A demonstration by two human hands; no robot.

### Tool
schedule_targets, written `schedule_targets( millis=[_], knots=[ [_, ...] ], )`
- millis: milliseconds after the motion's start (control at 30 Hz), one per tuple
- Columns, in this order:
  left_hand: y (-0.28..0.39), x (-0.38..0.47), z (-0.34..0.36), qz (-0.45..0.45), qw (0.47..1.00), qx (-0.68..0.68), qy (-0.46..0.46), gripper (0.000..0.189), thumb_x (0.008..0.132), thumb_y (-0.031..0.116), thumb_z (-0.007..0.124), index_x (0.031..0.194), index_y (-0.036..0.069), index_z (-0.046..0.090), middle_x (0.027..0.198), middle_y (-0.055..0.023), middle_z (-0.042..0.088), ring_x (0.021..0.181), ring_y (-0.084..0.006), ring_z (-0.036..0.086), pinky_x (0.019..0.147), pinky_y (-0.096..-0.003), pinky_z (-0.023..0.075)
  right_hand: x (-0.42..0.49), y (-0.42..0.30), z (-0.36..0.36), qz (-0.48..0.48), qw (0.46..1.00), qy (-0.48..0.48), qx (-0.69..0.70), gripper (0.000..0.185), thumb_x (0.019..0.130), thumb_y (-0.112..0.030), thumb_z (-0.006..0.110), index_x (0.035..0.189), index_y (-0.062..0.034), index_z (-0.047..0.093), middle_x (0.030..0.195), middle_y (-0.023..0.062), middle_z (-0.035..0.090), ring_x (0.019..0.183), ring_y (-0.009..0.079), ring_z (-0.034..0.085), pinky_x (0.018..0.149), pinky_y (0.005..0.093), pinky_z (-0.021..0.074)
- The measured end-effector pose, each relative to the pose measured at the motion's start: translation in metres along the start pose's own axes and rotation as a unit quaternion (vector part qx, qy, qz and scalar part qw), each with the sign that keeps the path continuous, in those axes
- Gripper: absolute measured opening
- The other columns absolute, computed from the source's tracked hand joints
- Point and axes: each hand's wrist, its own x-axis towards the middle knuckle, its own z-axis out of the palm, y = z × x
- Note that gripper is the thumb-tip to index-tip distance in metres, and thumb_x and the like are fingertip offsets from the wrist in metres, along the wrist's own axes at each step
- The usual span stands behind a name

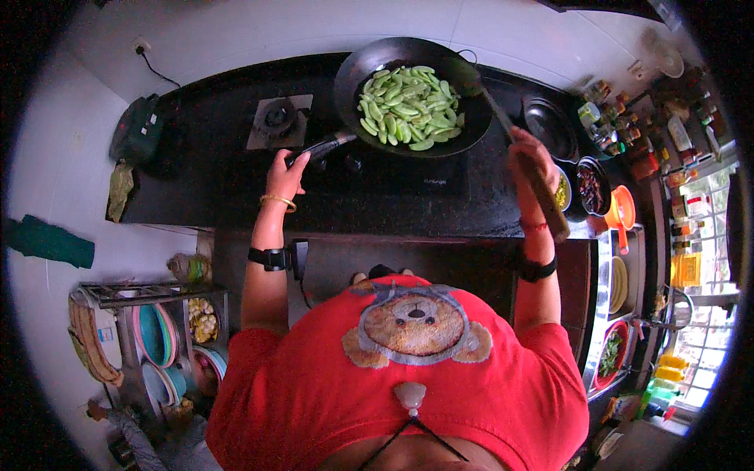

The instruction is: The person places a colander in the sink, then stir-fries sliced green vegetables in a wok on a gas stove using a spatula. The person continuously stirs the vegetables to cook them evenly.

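A large dark wok (pixel 353 88) stands on the stove, with many flat green bean pods (pixel 406 106) in it. My left hand (pixel 288 173) is closed around the wok's black handle (pixel 327 147). In my right hand (pixel 533 159) is a long-handled spatula (pixel 500 112) with a wooden grip end (pixel 551 212). The spatula's blade reaches over the wok's right side, right of the pods; its edge is hard to make out there.
A second burner (pixel 278 116) lies left of the wok. On the right stand an empty black pan (pixel 551 126), a bowl of dark red pieces (pixel 592 185), a bowl of yellowish pieces (pixel 562 189), an orange strainer (pixel 621 209) and several seasoning jars (pixel 601 126).
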Motion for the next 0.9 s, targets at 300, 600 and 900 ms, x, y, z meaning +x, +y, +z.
schedule_targets(
  millis=[300,600,900],
  knots=[
    [-0.005,0.002,-0.002,0.009,1.000,-0.018,-0.001,0.061,0.086,0.034,0.071,0.129,0.005,0.039,0.059,-0.0001,0.047,0.040,-0.0099,0.041,0.040,-0.0312,0.0444,-0.001,0.069,0.056,0.205,0.959,0.111,0.163,0.018,0.085,-0.005,0.066,0.103,-0.0071,0.069,0.115,0.0069,0.067,0.092,0.0138,0.064,0.068,0.0244,0.0529],
    [-0.002,-0.002,-0.002,0.026,1.000,-0.003,0.002,0.049,0.083,0.038,0.072,0.111,0.003,0.054,0.065,-0.0049,0.056,0.046,-0.0129,0.053,0.044,-0.0304,0.0511,-0.032,-0.006,0.051,0.055,0.993,-0.072,0.078,0.015,0.079,0.002,0.066,0.093,-0.0040,0.066,0.117,0.0117,0.066,0.107,0.0274,0.064,0.087,0.0333,0.0520],
    [-0.003,0.002,-0.003,0.011,1.000,-0.006,-0.015,0.061,0.085,0.035,0.072,0.128,0.005,0.041,0.060,0.0000,0.048,0.042,-0.0091,0.044,0.040,-0.0294,0.0445,-0.014,-0.096,-0.020,-0.095,0.949,-0.300,0.012,0.014,0.072,-0.008,0.067,0.086,-0.0082,0.065,0.117,0.0138,0.065,0.115,0.0387,0.058,0.094,0.0433,0.0499]
  ],
)
